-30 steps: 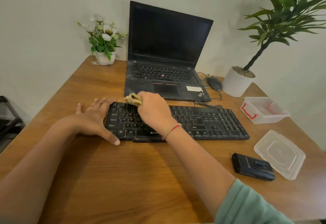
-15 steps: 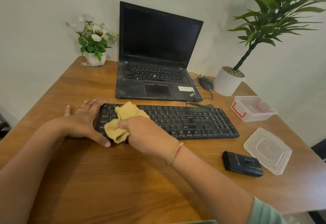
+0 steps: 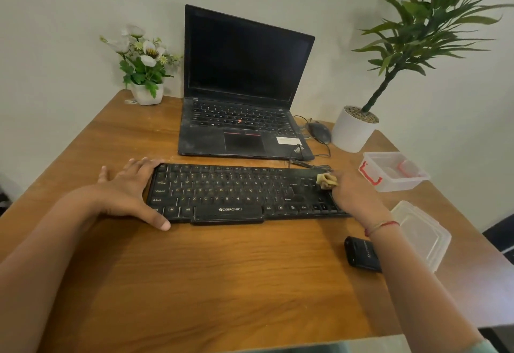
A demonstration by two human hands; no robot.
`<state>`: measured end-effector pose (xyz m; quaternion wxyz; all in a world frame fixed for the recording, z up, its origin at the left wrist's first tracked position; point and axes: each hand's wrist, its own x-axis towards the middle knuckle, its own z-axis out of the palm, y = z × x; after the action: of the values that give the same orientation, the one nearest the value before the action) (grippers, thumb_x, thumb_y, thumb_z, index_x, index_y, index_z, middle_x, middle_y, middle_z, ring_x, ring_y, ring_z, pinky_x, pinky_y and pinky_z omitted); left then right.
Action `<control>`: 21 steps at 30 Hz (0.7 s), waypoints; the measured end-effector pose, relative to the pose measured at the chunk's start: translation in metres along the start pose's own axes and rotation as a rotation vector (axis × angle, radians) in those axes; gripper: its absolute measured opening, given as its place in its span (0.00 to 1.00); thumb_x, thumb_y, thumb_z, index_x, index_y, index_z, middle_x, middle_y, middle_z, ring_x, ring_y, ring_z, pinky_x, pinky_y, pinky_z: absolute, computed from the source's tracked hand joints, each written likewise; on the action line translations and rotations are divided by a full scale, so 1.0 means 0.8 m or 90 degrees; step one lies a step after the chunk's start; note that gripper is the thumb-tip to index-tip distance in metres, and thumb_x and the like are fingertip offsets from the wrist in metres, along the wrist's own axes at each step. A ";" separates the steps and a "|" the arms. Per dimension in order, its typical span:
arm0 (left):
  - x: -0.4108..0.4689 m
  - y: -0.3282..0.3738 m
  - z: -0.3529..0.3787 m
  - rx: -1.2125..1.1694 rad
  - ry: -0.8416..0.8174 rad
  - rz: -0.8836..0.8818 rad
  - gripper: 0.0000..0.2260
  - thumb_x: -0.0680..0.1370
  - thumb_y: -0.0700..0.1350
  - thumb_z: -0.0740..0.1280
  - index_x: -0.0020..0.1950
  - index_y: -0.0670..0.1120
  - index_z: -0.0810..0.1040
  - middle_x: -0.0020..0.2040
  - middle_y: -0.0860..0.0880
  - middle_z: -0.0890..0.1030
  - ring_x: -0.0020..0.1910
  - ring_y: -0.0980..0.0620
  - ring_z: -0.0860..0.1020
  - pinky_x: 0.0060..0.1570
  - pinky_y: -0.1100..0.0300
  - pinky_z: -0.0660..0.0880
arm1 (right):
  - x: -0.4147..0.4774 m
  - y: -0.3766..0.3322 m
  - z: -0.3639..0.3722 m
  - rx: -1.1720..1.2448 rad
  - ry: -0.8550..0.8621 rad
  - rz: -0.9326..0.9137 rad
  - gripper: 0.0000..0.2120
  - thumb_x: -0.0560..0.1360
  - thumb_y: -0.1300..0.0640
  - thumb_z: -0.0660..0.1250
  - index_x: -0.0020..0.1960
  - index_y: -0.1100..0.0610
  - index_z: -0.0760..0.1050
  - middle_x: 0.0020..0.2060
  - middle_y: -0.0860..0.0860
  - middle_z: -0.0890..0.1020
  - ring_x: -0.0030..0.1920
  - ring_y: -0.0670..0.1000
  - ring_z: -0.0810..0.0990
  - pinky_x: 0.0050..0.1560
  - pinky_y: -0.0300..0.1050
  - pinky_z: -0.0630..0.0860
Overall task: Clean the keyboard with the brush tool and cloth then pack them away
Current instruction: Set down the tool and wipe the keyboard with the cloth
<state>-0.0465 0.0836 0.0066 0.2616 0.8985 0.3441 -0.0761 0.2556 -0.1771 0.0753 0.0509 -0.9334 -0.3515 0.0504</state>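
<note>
Right hand [image 3: 353,194]: fingers curled round a bunched yellow cloth [image 3: 326,181], pressing it onto the keys at the right end.
Left hand [image 3: 128,191]: flat and spread, holding nothing, thumb along the front edge; likely braces the board against the wiping.
Keyboard [image 3: 236,194]: flat on the table [image 3: 222,283], between both hands.
Brush tool [image 3: 361,255]: small black case, probably this, idle beside the right forearm.
Container [image 3: 395,170] and lid [image 3: 420,233]: apart at the right, seemingly waiting for packing.
</note>
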 end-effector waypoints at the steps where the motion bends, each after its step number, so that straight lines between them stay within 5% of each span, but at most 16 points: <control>1: 0.000 0.000 0.000 0.001 0.001 -0.001 0.69 0.41 0.78 0.67 0.75 0.60 0.38 0.78 0.53 0.41 0.76 0.49 0.37 0.68 0.36 0.30 | -0.003 0.000 0.008 -0.010 -0.012 -0.001 0.20 0.78 0.64 0.58 0.69 0.55 0.70 0.59 0.57 0.79 0.57 0.56 0.78 0.56 0.48 0.75; 4: 0.002 0.000 0.000 0.002 -0.001 -0.003 0.68 0.41 0.78 0.67 0.74 0.60 0.38 0.78 0.53 0.41 0.76 0.49 0.38 0.68 0.36 0.31 | -0.011 -0.006 0.021 -0.077 0.002 -0.014 0.18 0.78 0.63 0.58 0.68 0.57 0.70 0.59 0.58 0.79 0.57 0.56 0.78 0.54 0.47 0.75; 10: 0.001 0.002 0.000 0.005 -0.001 -0.006 0.69 0.41 0.78 0.67 0.75 0.59 0.38 0.78 0.53 0.41 0.76 0.50 0.38 0.68 0.37 0.31 | -0.042 -0.043 0.018 -0.094 -0.007 -0.065 0.05 0.78 0.61 0.59 0.51 0.58 0.72 0.44 0.52 0.75 0.44 0.53 0.73 0.41 0.42 0.67; 13: -0.001 0.003 -0.001 0.007 -0.004 -0.007 0.70 0.40 0.78 0.66 0.75 0.58 0.38 0.78 0.52 0.41 0.76 0.49 0.38 0.69 0.37 0.31 | -0.059 -0.060 0.011 -0.025 -0.030 -0.135 0.06 0.77 0.63 0.58 0.45 0.55 0.71 0.38 0.49 0.73 0.40 0.51 0.71 0.33 0.41 0.64; 16: -0.001 0.005 -0.001 0.013 -0.012 -0.011 0.70 0.40 0.79 0.65 0.75 0.58 0.38 0.78 0.53 0.40 0.76 0.50 0.37 0.69 0.37 0.31 | -0.064 -0.062 -0.005 0.231 -0.082 -0.166 0.10 0.79 0.62 0.59 0.43 0.51 0.74 0.40 0.48 0.79 0.43 0.49 0.77 0.40 0.39 0.70; 18: -0.001 0.003 -0.001 0.016 -0.013 -0.009 0.70 0.40 0.79 0.66 0.75 0.59 0.37 0.78 0.53 0.40 0.76 0.50 0.37 0.68 0.37 0.31 | -0.070 -0.062 -0.013 0.552 -0.140 -0.126 0.09 0.81 0.60 0.60 0.48 0.51 0.77 0.45 0.48 0.82 0.47 0.48 0.81 0.51 0.45 0.77; 21: -0.002 0.001 -0.002 0.011 -0.014 -0.005 0.69 0.42 0.78 0.66 0.75 0.60 0.36 0.78 0.52 0.40 0.76 0.50 0.37 0.68 0.37 0.31 | -0.068 -0.061 -0.010 0.932 -0.215 -0.058 0.08 0.80 0.61 0.60 0.53 0.54 0.76 0.47 0.50 0.84 0.48 0.49 0.83 0.49 0.48 0.82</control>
<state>-0.0475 0.0829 0.0086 0.2569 0.8986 0.3443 -0.0898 0.1845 -0.1772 0.0929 0.6058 -0.6254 -0.2695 0.4113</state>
